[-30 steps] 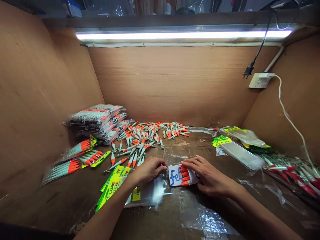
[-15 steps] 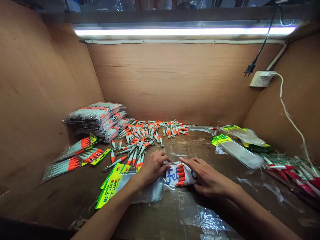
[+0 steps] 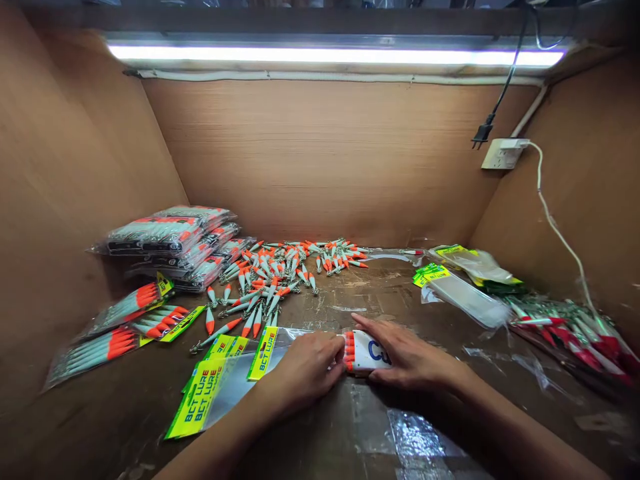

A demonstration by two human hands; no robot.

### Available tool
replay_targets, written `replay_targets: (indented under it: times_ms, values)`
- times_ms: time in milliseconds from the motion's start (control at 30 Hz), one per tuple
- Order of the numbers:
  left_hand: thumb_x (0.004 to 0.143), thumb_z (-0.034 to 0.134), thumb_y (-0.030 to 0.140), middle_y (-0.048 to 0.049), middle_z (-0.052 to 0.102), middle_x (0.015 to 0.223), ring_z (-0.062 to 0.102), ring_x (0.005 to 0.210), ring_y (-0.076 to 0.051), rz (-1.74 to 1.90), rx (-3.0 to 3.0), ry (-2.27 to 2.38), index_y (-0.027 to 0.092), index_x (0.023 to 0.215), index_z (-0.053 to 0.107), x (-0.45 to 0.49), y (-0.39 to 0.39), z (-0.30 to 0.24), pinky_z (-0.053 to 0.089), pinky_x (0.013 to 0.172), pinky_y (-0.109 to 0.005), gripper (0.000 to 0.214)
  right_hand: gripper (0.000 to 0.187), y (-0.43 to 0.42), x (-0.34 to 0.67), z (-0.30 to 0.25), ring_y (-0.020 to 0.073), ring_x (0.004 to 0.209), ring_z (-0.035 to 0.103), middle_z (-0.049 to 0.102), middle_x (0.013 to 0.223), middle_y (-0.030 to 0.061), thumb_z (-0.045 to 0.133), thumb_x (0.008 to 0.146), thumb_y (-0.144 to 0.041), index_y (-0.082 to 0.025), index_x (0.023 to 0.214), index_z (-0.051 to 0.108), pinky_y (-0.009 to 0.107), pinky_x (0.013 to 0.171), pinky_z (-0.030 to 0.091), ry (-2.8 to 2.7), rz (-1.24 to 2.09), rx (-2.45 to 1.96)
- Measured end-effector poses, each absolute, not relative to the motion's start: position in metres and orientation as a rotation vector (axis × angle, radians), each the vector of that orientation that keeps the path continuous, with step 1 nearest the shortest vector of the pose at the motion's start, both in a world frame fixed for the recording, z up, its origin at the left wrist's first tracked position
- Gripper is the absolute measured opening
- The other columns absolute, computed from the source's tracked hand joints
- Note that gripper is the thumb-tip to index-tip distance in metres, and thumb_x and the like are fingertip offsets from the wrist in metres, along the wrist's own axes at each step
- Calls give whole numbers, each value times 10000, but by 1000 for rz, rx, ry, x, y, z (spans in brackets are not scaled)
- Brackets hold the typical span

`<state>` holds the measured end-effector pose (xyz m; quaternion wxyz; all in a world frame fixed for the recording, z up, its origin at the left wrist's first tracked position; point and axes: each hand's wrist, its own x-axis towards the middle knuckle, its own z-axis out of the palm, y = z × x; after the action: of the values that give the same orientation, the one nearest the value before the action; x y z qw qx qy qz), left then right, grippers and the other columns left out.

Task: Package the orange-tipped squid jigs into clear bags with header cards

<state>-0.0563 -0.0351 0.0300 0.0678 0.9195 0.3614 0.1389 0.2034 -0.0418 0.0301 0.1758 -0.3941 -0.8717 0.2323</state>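
Observation:
My right hand spans a white holder with blue handwriting, thumb at the near edge and fingers over the far side. A short row of squid lures lies along its left end, orange tips showing. My left hand is closed against those tips, its fingers bent around the right end of a clear plastic bag with a yellow BCT LURE header. The bag's mouth is hidden by the fingers. Beneath and left of this bag lie more headed bags, overlapping in a stack.
Loose orange-and-white lures are heaped behind my hands. Filled packs are piled at the back left, with bagged lures before them. On the right lie flat bags and red-and-white lures. A black plug hangs above.
My left hand has closed in, and one headed bag now lies apart atop the stack, under that hand. The handwriting on the holder's left side is now covered. The view has shifted slightly right.

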Motion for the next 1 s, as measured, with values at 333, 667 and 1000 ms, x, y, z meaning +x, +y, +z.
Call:
replay_targets:
  times_ms: [333, 667, 1000]
  values:
    - [956, 477, 208, -16, 595, 867, 563, 748, -167, 696, 2708, 1187, 226, 878, 538, -41, -39, 23, 369, 638, -278, 101, 976, -44, 195, 31, 309, 1429, 326, 281, 1595, 93, 694, 755, -260, -282, 1571, 159, 475, 1163, 291, -2461, 566, -1056]
    - [944, 536, 201, -31, 593, 901, 553, 857, -175, 813, 2618, 1010, 203, 879, 574, -39, -37, 20, 423, 749, -285, 76, 1039, -39, 200, 25, 297, 1478, 224, 198, 1622, 116, 749, 753, -331, -248, 1576, 119, 463, 1190, 256, -2470, 591, -1036]
    - [925, 597, 238, -13, 624, 883, 572, 833, -179, 922, 2662, 1136, 213, 856, 591, -39, -35, 15, 409, 741, -301, 73, 1040, -37, 195, 19, 296, 1478, 224, 194, 1627, 100, 743, 770, -368, -258, 1580, 101, 462, 1198, 241, -2486, 573, -1023]
